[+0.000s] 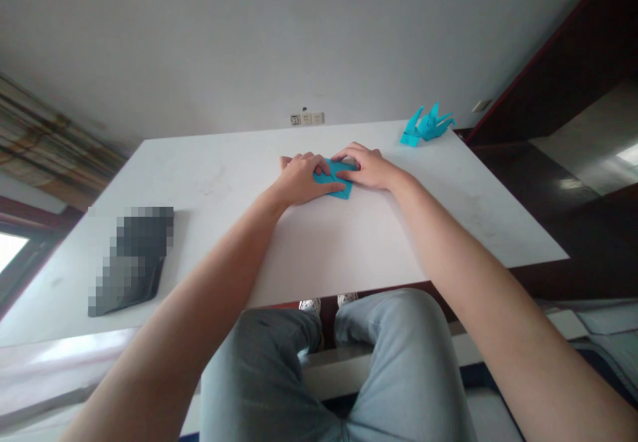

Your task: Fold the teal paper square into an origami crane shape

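A blue sheet of origami paper, partly folded, lies on the white table in front of me. My left hand holds its left side, with the thumb stretched along the near edge and the fingers curled over the top. At the paper's right side is my right hand, its thumb on the sheet and its fingers bent round the far edge. Both hands cover much of the paper, so its full outline is hidden.
Folded blue paper cranes stand at the table's far right corner. A dark flat object, pixelated, lies on the left. The wall with its sockets rises behind the table. My legs are below the near edge.
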A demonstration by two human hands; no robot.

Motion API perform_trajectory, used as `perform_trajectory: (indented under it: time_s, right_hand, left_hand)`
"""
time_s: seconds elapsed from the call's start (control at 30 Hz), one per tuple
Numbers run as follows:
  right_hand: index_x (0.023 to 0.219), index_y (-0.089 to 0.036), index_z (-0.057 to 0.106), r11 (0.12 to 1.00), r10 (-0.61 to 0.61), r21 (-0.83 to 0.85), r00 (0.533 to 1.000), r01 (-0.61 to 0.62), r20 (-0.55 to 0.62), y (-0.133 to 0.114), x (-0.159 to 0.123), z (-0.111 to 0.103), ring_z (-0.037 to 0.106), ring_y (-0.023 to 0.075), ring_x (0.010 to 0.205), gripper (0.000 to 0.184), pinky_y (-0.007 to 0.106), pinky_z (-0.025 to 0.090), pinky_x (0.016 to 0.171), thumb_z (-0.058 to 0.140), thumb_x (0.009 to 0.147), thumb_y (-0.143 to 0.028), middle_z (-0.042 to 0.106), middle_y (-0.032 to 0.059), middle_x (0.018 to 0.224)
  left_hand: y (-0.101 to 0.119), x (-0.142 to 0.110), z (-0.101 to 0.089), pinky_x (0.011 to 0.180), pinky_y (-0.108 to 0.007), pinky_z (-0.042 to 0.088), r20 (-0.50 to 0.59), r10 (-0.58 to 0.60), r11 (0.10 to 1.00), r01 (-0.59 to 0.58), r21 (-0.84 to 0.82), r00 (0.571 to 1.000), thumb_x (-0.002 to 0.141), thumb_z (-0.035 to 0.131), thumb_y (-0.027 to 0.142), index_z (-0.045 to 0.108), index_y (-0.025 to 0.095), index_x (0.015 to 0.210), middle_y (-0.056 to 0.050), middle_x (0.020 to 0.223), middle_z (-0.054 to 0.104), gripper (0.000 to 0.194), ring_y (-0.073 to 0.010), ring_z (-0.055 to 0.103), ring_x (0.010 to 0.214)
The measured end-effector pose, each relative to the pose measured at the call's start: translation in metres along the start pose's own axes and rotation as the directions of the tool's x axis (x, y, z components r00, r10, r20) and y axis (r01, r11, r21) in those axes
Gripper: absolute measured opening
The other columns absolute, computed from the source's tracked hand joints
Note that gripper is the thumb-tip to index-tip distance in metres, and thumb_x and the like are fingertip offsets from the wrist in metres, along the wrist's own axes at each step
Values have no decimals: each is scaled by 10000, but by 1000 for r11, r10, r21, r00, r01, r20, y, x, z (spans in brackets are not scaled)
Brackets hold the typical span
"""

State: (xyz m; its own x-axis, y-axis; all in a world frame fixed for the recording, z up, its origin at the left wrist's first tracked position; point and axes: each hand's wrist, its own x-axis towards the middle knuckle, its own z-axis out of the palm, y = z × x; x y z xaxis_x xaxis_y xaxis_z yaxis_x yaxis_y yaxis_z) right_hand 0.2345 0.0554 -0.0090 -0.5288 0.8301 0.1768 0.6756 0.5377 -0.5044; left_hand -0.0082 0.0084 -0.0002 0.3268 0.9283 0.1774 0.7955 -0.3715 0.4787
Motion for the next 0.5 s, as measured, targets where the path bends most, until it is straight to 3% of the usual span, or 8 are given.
perform_trajectory:
  time_s: [0.13,0.27,0.5]
  right_hand:
    - [1341,-276,852,999,34,18,999,-34,-9,-4,-3,-2,728,389,1368,380,668,432,1329,832,968,-347,712,119,1508]
    - [1329,-271,855,999,44,26,999,-44,-16,-4,-4,-2,746,360,1282,390,636,458,1313,850,952,-369,703,115,1470]
    - [1203,-248,801,993,19,116,997,-11,-70,6,2,3,710,312,1181,304,520,566,1152,794,996,-470,715,127,1386]
  left_hand:
    - [2,-2,-2,1293,-543,371,32,-34,999,34,0,999,811,967,649,771,266,1133,-92,1301,738,537,-366,646,1378]
    - [-1,1,-4,1340,-545,361,38,-85,996,87,-32,996,798,966,668,740,282,1236,-96,1404,710,626,-351,650,1395]
    - [-2,0,-2,1355,-573,353,6,-51,998,51,-37,999,901,878,664,726,269,1340,-134,1439,710,610,-375,650,1420]
